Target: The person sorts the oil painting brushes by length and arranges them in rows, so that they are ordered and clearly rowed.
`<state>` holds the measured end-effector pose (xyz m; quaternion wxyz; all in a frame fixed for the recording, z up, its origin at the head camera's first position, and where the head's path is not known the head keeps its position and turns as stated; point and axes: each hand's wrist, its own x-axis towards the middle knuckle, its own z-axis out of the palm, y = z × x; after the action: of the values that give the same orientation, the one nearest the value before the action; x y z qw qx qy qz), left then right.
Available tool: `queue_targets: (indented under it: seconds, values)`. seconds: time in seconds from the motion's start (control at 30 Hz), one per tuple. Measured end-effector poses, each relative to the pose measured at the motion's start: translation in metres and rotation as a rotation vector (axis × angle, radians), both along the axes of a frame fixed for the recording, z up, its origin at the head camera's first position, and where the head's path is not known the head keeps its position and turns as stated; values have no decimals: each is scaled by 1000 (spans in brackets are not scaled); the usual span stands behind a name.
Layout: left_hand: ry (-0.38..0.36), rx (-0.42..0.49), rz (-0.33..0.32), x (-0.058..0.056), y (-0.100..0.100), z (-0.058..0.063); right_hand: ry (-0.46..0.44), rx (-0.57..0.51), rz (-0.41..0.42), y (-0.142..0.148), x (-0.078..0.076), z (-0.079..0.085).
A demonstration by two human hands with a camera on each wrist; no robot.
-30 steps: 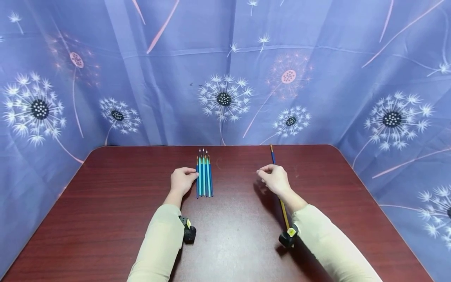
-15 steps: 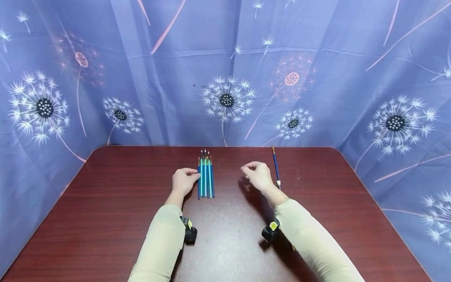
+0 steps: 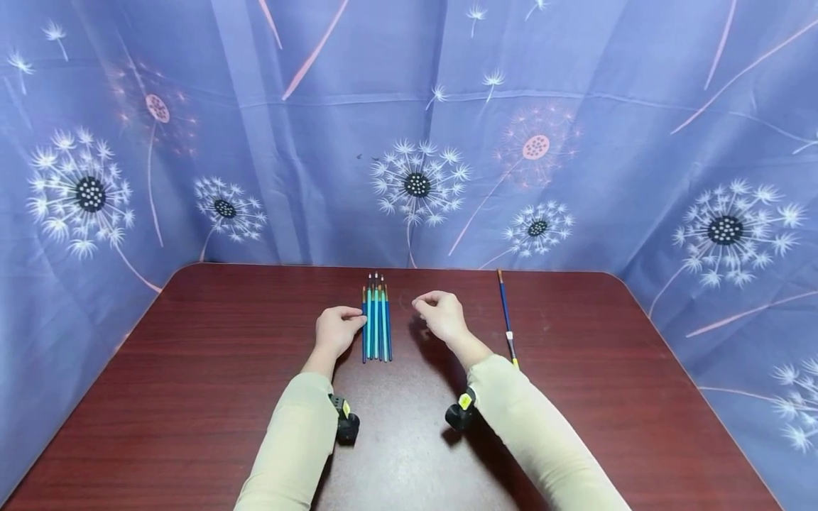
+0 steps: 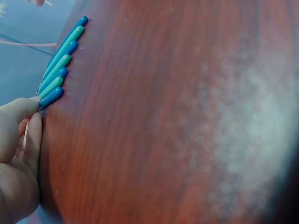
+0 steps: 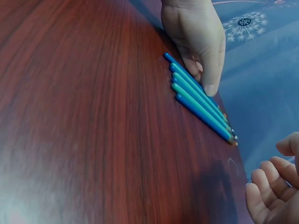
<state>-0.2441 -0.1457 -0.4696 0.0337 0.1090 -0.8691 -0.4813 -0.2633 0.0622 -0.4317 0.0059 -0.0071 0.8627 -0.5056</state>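
A row of several paintbrushes (image 3: pixel 376 326), dark blue and turquoise by turns, lies side by side with bristles toward the back. My left hand (image 3: pixel 335 332) pinches the outermost blue paintbrush (image 4: pixel 52 97) on the row's left side with thumb and index fingertips. To the right of the row, my right hand (image 3: pixel 442 319) hovers above the table, apart from the brushes. In the right wrist view its fingers (image 5: pixel 268 182) are loosely curled, thumb apart, with nothing between them.
Farther right on the table (image 3: pixel 607 369) lie a blue paintbrush (image 3: pixel 505 305) and a yellow-handled paintbrush (image 3: pixel 511 348) end to end, the latter partly hidden by the right sleeve (image 3: pixel 537 426). A blue dandelion-print curtain (image 3: pixel 319 177) stands behind the table.
My right hand has moved left, away from the blue and yellow paintbrushes and toward the row. My left hand stays at the row's left side. The head view has shifted slightly.
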Motion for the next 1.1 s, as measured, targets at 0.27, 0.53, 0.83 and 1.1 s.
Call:
queue_targets:
  seconds: [0.27, 0.53, 0.83, 1.1]
  values:
    - [8, -7, -1, 2, -1, 3, 13, 6, 10, -21, -8, -7]
    - [16, -4, 8, 0, -1, 3, 61, 15, 22, -34, -17, -14]
    - [36, -14, 6, -1, 0, -2, 100, 44, 8, -43, -31, -22]
    - [30, -5, 15, 0, 1, -1, 114, 67, -19, -49, -49, -30]
